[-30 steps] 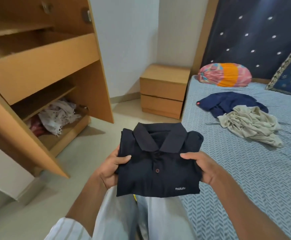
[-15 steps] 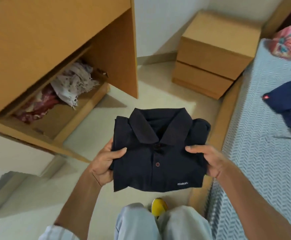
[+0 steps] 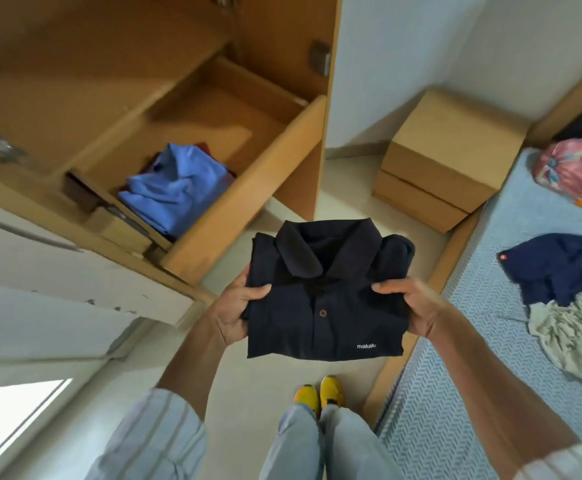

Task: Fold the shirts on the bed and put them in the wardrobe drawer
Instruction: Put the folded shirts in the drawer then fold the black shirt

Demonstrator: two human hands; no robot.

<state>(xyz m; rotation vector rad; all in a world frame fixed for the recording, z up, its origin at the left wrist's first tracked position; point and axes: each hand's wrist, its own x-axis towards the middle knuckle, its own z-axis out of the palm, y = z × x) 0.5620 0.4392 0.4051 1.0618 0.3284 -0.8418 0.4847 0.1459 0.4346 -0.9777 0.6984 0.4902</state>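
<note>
A folded dark navy polo shirt [image 3: 327, 299] hangs in the air in front of me, collar up. My left hand [image 3: 237, 306] grips its left edge and my right hand [image 3: 411, 303] grips its right edge, thumbs on top. Up and to the left, the wardrobe drawer [image 3: 248, 188] stands pulled out, with a folded blue shirt [image 3: 175, 192] lying inside over something dark red. On the bed [image 3: 456, 410] at the right lie a crumpled navy shirt [image 3: 559, 268] and a crumpled pale beige shirt [image 3: 573, 334].
The wardrobe's side panel [image 3: 320, 98] rises beside the drawer. A wooden bedside cabinet [image 3: 445, 157] stands against the wall by the bed. A pink and orange pillow [image 3: 580, 171] lies at the bed's head. My yellow shoes [image 3: 320, 393] stand on the pale floor.
I have risen and turned toward the wardrobe, carrying the folded shirt in both hands. The upper drawer's inside with the blue shirt has come into view; the lower shelf has dropped out of sight.
</note>
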